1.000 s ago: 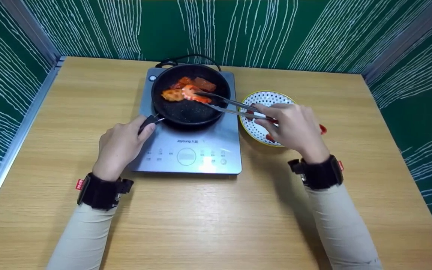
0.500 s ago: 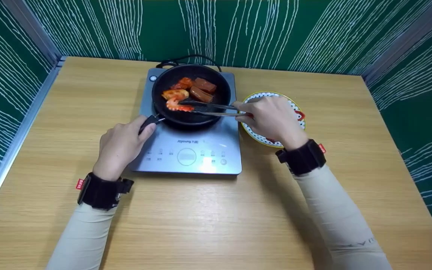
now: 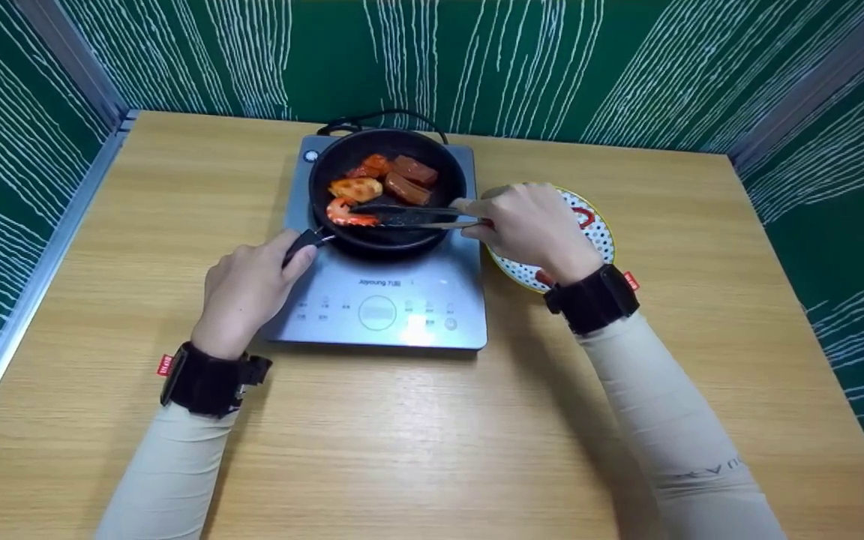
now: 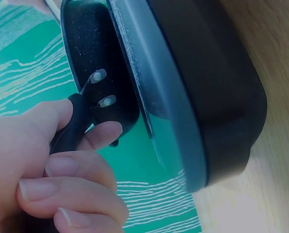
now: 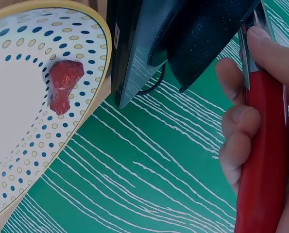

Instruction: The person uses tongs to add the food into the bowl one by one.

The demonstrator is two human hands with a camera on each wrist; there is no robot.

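Observation:
My left hand (image 3: 248,289) grips the black handle (image 4: 69,127) of a frying pan (image 3: 394,238), with fingers curled round it in the left wrist view. My right hand (image 3: 533,229) holds red-handled tongs (image 5: 265,150) and reaches in over the pan from the right. Between the dark tong tips, or right at them, is an orange-pink shrimp (image 3: 342,213) at the pan's front left. Behind it in the pan lie a yellowish browned piece (image 3: 355,189), a reddish piece (image 3: 370,166) and two brown sausage-like pieces (image 3: 408,189).
The pan stands on a silver induction cooker (image 3: 372,307) with a black cord behind it. To its right, partly under my right hand, is a dotted plate (image 3: 598,225) with a yellow rim, bearing a small red drumstick-shaped piece (image 5: 62,82). Green patterned walls (image 3: 507,67) enclose the table.
My right hand has moved left with the tongs, carrying the shrimp from over the sausage-like pieces to the pan's front left. The left hand keeps its hold on the handle.

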